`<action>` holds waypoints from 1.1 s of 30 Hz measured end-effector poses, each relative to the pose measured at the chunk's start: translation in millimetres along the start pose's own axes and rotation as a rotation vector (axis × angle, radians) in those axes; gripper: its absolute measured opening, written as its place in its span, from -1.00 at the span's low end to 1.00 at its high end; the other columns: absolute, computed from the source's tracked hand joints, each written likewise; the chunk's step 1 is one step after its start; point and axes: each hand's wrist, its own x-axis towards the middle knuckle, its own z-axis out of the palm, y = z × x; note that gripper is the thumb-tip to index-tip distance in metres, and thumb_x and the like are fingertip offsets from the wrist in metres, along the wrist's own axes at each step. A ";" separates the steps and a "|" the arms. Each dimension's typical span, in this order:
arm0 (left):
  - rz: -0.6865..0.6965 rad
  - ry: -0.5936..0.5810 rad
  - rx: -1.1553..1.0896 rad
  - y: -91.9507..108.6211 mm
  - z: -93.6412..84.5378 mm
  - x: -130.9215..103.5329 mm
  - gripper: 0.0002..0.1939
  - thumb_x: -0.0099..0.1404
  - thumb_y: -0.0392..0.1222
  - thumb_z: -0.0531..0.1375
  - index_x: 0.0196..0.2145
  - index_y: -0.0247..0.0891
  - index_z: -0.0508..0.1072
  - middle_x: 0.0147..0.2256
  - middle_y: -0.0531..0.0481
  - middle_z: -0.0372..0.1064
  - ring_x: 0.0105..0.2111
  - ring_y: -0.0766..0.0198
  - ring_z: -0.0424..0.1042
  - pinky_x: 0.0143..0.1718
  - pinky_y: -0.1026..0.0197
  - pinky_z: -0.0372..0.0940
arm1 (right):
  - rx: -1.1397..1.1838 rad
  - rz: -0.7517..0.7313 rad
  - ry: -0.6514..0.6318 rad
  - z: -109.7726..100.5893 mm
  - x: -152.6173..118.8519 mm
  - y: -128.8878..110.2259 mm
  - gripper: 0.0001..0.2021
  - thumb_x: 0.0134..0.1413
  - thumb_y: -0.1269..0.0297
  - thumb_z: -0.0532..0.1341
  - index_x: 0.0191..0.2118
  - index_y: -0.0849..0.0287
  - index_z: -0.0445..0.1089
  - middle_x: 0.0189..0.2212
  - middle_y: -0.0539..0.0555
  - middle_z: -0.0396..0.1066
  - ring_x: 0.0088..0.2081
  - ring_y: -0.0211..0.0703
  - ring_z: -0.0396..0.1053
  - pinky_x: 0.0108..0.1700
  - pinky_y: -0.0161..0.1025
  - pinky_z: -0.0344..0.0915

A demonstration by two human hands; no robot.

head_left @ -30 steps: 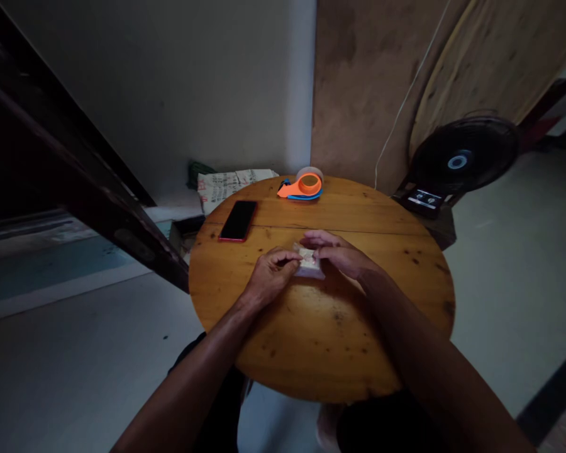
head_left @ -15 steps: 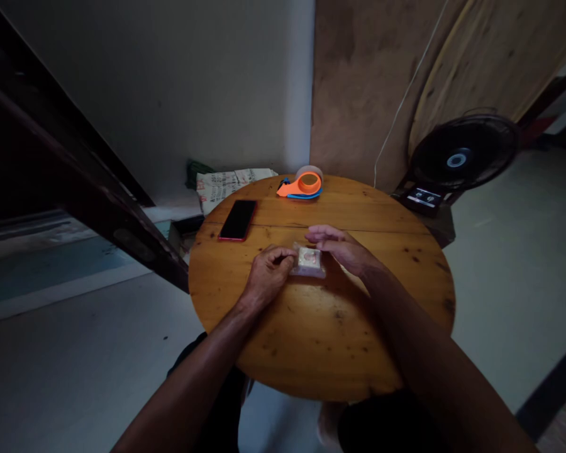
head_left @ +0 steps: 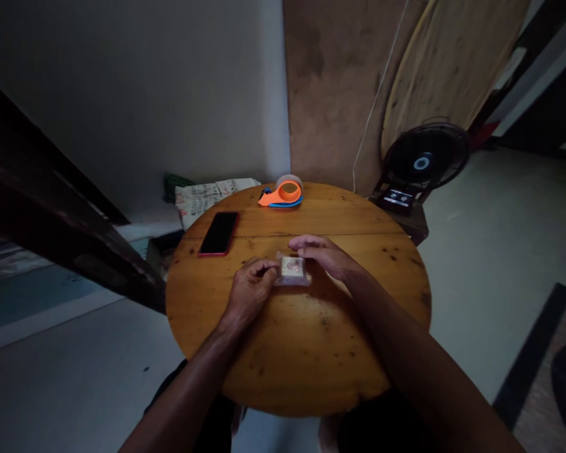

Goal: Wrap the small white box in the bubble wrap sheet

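Clear-wrapped small packet (head_left: 293, 267) is lying between the hands on the round wooden table (head_left: 302, 352). Left hand (head_left: 251, 288) is pinching its left wrapper edge; right hand (head_left: 327, 257) is hovering open near the far right corner. Probably light, film soft and slippery; can't tell if contents are fragile. Opposite sides are offering the surest hold. Smartphone (head_left: 219, 233) and orange-blue tape dispenser (head_left: 270, 198) are sitting beyond.

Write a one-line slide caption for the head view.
Two hands, left and right, at a small clear-wrapped packet on a round wooden table.
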 end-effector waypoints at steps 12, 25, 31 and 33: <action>0.022 0.032 0.000 0.6 0.7 0.5 -0.85 0.19 -0.25 0.17 -0.37 -0.25 0.57 -0.39 0.00 0.47 -0.34 0.28 0.44 -0.23 0.23 0.32 | -0.029 -0.025 0.012 0.1 -1.2 -3.6 -0.78 -0.11 0.28 0.32 -0.24 0.06 0.54 -0.23 0.00 0.52 -0.14 -0.15 0.40 -0.07 -0.21 0.30; 0.029 0.042 -0.021 1.2 2.2 -0.8 -0.85 0.20 -0.30 0.16 -0.38 -0.23 0.56 -0.38 0.02 0.45 -0.33 0.29 0.42 -0.23 0.25 0.30 | -0.021 -0.032 -0.003 -4.9 -2.4 -4.9 -0.85 -0.15 0.22 0.38 -0.39 0.09 0.48 -0.06 0.05 0.49 -0.01 -0.07 0.38 0.13 -0.07 0.15; 0.014 0.021 0.011 -0.5 0.3 -0.3 -0.85 0.21 -0.27 0.16 -0.35 -0.23 0.56 -0.37 0.01 0.45 -0.32 0.28 0.42 -0.22 0.23 0.28 | -0.021 -0.008 -0.012 -1.6 -3.7 -7.5 -0.79 -0.16 0.12 0.39 -0.45 0.12 0.45 -0.04 0.07 0.48 -0.08 -0.09 0.40 0.06 -0.09 0.21; 0.026 0.020 0.009 -0.5 0.0 -0.5 -0.85 0.21 -0.28 0.16 -0.36 -0.24 0.56 -0.37 0.01 0.45 -0.32 0.29 0.42 -0.22 0.23 0.28 | -0.036 -0.009 -0.006 -0.7 -4.3 -9.3 -0.76 -0.16 0.07 0.39 -0.46 0.12 0.45 -0.06 0.07 0.49 -0.08 -0.10 0.39 0.06 -0.11 0.21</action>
